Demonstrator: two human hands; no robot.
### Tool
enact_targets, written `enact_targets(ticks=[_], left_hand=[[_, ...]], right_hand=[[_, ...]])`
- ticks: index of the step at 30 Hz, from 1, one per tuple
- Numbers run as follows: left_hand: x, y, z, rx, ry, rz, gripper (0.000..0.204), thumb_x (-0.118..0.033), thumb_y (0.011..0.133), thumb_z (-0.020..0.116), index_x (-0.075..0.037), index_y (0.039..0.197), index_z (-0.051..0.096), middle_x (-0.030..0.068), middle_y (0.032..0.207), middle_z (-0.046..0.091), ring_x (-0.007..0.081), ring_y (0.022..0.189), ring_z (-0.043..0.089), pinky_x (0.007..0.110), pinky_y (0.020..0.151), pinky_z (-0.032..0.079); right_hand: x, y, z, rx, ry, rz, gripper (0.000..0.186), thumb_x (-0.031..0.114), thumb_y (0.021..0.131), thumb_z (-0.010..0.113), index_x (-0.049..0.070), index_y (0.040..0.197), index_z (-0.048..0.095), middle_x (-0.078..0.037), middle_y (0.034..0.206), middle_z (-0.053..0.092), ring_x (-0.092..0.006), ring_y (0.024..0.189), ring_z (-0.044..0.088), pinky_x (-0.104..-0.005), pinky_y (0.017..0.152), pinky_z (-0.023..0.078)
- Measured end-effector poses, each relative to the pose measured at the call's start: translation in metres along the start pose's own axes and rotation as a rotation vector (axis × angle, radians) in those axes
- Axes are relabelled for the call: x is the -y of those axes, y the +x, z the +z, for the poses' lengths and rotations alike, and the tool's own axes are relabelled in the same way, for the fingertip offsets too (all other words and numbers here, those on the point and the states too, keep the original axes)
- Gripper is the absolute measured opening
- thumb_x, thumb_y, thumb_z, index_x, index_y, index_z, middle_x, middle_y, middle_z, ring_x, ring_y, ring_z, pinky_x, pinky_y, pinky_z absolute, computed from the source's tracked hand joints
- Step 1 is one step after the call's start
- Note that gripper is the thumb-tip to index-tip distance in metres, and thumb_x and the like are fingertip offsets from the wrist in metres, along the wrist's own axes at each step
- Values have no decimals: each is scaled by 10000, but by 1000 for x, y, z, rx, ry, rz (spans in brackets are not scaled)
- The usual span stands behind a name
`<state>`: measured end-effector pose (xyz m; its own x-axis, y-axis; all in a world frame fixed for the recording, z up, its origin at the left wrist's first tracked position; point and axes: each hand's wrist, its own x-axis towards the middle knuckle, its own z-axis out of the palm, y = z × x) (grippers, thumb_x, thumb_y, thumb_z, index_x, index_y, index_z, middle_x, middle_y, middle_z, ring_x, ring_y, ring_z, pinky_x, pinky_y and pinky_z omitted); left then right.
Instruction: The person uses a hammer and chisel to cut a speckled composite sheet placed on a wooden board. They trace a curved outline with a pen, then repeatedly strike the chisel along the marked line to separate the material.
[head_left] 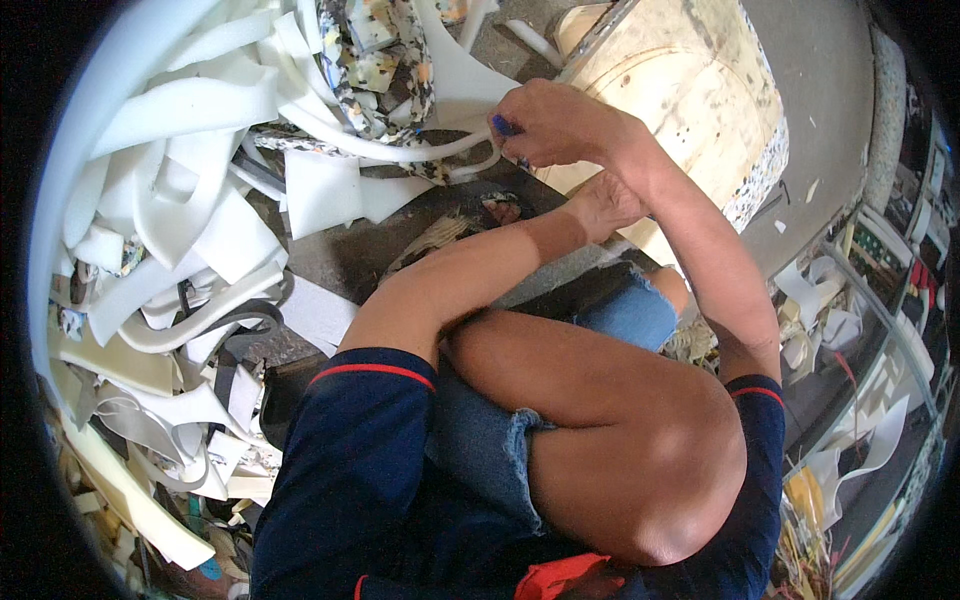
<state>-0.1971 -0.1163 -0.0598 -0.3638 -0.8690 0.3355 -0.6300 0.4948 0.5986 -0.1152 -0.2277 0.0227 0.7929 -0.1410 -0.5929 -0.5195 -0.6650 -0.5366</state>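
My right hand (545, 125) is closed around a small blue object (505, 127), whose shape is mostly covered by my fingers. A narrow white foam strip (450, 150) curves up to that hand from the left. My left hand (610, 205) is lower, against a pale board (705, 110) with dark stains and a speckled edge, just under my right forearm. Its fingers are partly hidden, so its grip is unclear.
A heap of white foam offcuts (230, 230) fills the left, with multicoloured speckled foam (375, 75) at the top. My bent knee (680, 450) is below my arms. Scraps and loose strips (830, 450) lie at the right, beside bare grey floor (820, 90).
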Motion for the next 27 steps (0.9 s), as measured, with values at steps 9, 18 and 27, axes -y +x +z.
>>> enact_targets(ticks=[9,18,27], left_hand=[[3,13,-5,218,59,32,325,-274,949,572,-104,1221,623,189,1495,475,379,1431,408,568,1233,193],[2,9,4,237,-141,-73,632,-169,928,563,-49,1528,404,188,1617,354,356,1515,300,513,1269,199],[2,3,6,39,615,-32,523,-354,956,557,-89,1407,543,175,1633,338,317,1538,272,524,1262,194]], right_hand=[[-14,-24,-34,-132,216,115,143,129,848,678,77,977,712,-143,739,684,-292,664,681,-399,648,548],[-5,-21,-7,-98,125,110,113,146,881,649,84,958,705,-148,747,689,-344,725,701,-438,657,555],[15,-59,21,-501,-59,38,162,172,860,688,115,1012,689,-127,906,665,-339,838,680,-467,750,557]])
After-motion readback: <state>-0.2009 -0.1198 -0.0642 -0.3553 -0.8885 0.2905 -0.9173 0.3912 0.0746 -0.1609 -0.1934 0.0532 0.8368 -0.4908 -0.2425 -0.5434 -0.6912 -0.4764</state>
